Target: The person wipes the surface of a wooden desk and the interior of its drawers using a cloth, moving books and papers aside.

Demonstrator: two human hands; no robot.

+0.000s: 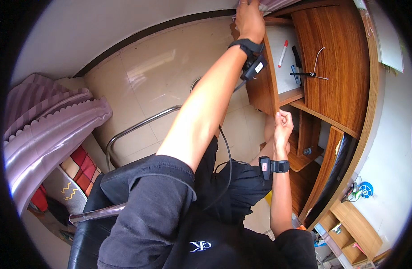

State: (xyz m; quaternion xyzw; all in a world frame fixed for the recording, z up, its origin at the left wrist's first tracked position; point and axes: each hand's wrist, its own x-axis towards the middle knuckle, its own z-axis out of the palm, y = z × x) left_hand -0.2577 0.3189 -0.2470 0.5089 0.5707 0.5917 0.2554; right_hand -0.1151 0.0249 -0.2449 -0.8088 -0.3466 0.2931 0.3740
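A brown wooden drawer point(263, 85) is pulled out from the desk point(336, 54). My left hand point(251, 22) is at the far end of its front panel, closed there, with its fingertips partly cut off by the upper picture edge. At the near corner, my right hand point(283, 127) has its fingers curled and thumb against the panel. On the drawer's pale bottom lie a red-and-white marker point(283, 54) and a small blue item point(296, 74). A black piece with a white cord point(321, 54) overlaps the drawer's inner edge and the desktop.
I sit on a black chair point(83, 228) with a metal armrest point(143, 121). Pink curtains point(58, 121) hang at left. Below the desktop are open wooden compartments point(306, 139). A blue spool point(365, 190) and a small wooden shelf point(360, 224) are at right. A dark cable point(229, 166) crosses my lap.
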